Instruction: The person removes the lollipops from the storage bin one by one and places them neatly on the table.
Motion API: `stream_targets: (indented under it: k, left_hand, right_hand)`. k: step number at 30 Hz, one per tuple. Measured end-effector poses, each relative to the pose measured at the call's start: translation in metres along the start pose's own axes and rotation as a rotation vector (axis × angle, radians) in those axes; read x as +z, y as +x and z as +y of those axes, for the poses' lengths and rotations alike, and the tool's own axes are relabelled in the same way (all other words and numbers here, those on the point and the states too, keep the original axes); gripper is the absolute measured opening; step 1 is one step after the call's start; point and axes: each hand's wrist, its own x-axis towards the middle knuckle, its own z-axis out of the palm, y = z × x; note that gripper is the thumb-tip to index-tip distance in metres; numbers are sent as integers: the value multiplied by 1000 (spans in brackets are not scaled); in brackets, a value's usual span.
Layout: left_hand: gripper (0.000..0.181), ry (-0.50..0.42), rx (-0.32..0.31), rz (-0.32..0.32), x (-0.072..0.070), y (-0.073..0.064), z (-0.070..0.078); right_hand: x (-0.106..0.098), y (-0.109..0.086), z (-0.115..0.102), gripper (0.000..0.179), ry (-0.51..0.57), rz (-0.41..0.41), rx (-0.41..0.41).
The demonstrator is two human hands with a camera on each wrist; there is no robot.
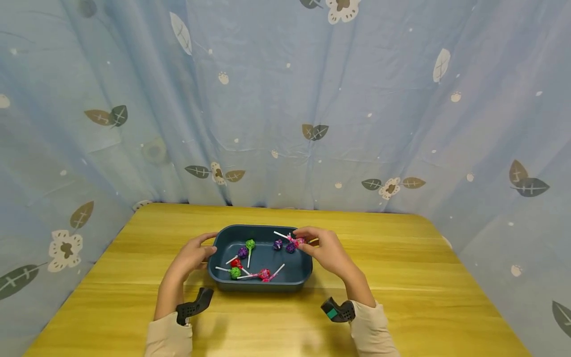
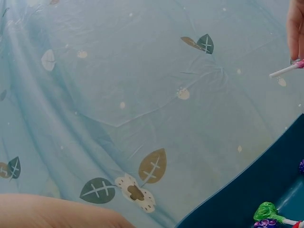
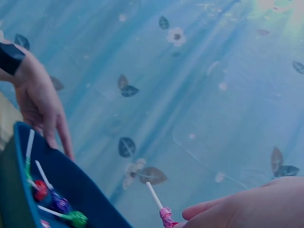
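Note:
A dark blue rectangular box (image 1: 276,286) holds several wrapped lollipops. My left hand (image 1: 193,255) grips the box's left end, its thumb at the rim and fingers along the outside. Over the box's right end, my right hand (image 1: 327,250) pinches a pink lollipop (image 1: 300,241) by its wrapped head, with the white stick pointing left. In the left wrist view that stick (image 2: 283,71) shows above the box's rim. Purple lollipops (image 1: 291,247) lie under the right hand. Toward the left lie a green lollipop (image 1: 250,244), a red lollipop (image 1: 236,264) and a pink-red lollipop (image 1: 265,273).
The box stands on a yellow wood-grain table (image 1: 383,277). Behind the table and at its sides hangs a light blue curtain (image 1: 267,99) with leaf and flower prints. Black wrist mounts (image 1: 195,306) sit on both forearms near the front.

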Motion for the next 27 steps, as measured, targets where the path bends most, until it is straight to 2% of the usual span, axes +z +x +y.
stream_targets:
  k: [9,19,22,27]
  left_hand:
    - [48,12,-1,-3,0,0,-1]
    - [49,4,5,-14,-2,0,0]
    - [49,0,6,-10,-2,0,-1]
    - [49,-7,5,-10,0,0,-1]
  right_hand:
    - [-22,-3,19,29,-18,99,66]
    - [-35,-5,34,30,-9,107,128]
    - [-37,-6,39,30,18,105,135]
    - [-40,-8,47,32,134,109,184]
